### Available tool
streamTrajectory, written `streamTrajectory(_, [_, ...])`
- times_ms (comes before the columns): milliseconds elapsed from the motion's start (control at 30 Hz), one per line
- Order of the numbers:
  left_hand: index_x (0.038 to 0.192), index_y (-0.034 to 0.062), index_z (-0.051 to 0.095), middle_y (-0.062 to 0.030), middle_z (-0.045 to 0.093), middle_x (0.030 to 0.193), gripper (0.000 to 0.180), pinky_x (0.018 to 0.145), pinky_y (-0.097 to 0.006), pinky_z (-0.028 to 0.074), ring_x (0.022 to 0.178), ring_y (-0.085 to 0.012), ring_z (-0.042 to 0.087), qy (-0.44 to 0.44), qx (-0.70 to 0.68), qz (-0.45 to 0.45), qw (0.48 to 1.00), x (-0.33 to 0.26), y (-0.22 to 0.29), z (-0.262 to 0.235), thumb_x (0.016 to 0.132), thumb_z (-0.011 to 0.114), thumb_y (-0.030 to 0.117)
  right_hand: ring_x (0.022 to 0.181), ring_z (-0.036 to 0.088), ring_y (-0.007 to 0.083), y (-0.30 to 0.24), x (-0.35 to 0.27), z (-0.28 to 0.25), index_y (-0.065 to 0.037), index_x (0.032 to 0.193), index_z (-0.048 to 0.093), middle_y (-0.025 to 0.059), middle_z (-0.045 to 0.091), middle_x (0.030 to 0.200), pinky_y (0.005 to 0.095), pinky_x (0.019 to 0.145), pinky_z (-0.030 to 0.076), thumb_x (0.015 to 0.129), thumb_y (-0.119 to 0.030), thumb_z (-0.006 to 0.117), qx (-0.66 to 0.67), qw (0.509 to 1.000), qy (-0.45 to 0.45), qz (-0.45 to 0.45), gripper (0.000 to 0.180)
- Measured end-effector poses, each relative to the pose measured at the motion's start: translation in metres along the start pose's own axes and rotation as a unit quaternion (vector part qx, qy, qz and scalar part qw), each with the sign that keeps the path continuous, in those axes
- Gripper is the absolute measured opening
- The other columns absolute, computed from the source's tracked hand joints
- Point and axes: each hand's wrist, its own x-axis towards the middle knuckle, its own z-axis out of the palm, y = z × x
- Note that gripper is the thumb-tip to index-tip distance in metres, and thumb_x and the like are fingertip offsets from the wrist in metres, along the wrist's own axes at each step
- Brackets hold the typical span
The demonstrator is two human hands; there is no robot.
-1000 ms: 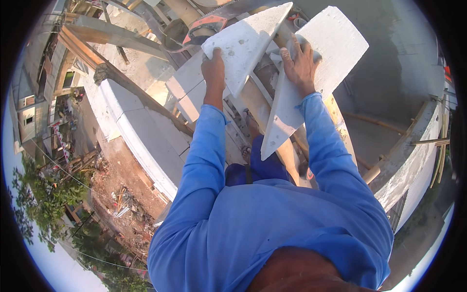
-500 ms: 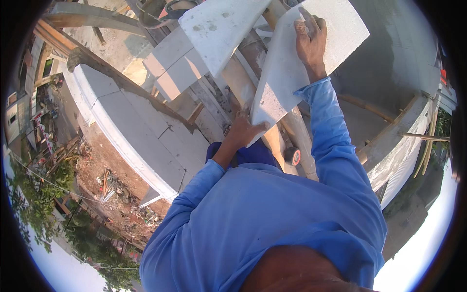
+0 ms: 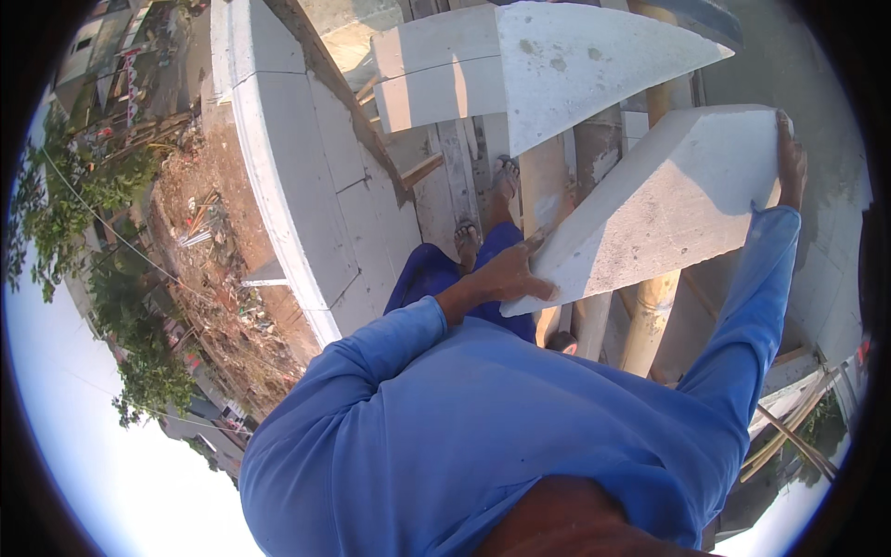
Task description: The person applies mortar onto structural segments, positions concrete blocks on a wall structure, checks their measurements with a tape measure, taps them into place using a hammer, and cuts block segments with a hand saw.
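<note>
A pale, tapered concrete block (image 3: 654, 209) is held slantwise in front of my body, its rough face partly sunlit. My left hand (image 3: 509, 277) grips its narrow end, thumb on the near side and fingers at the far edge. At the wide end on the right, my right hand (image 3: 791, 162) is wrapped round the edge, its fingers partly hidden. Just beyond lies a pointed white block piece (image 3: 594, 60) with small dark pits. It adjoins a squared pale block (image 3: 441, 70) with a dark line across it.
To my left runs a curved block wall (image 3: 311, 176), with a drop to rubble-strewn ground (image 3: 218, 241) outside it. Bamboo poles (image 3: 650, 325) pass below the held block. My feet (image 3: 467, 243) stand on boards (image 3: 455, 181). A grey wall surface is at the right.
The held block has swung to the right and turned flatter. My right hand has shifted from its upper face to its far right end. The whole view has turned.
</note>
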Motion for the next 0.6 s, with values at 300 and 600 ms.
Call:
streamTrajectory(300, [0.140, 0.0009, 0.036, -0.0237, 0.060, 0.109, 0.092, 0.084, -0.033, 0.044, 0.099, -0.0273, 0.059, 0.046, 0.014, 0.011, 0.999, -0.026, -0.032, -0.045, 0.063, 0.072, 0.037, 0.097, 0.062, 0.0334, -0.007, -0.082, 0.012, 0.008, 0.112, 0.061, 0.0257, 0.064, 0.102, 0.0424, 0.085, 0.047, 0.080, -0.074, 0.041, -0.014, 0.996, 0.091, 0.023, 0.090])
streamTrajectory(600, [0.140, 0.0013, 0.036, -0.0169, 0.053, 0.127, 0.083, 0.099, -0.034, 0.035, 0.111, -0.0247, 0.052, -0.023, 0.017, 0.043, 0.999, -0.025, -0.036, -0.094, 0.070, 0.069, 0.030, 0.102, 0.059, 0.0433, 0.011, -0.130, 0.018, 0.015, 0.108, 0.058, 0.0331, 0.060, 0.104, 0.0467, 0.089, 0.044, 0.082, -0.070, 0.042, 0.001, 0.996, 0.080, 0.027, 0.090])
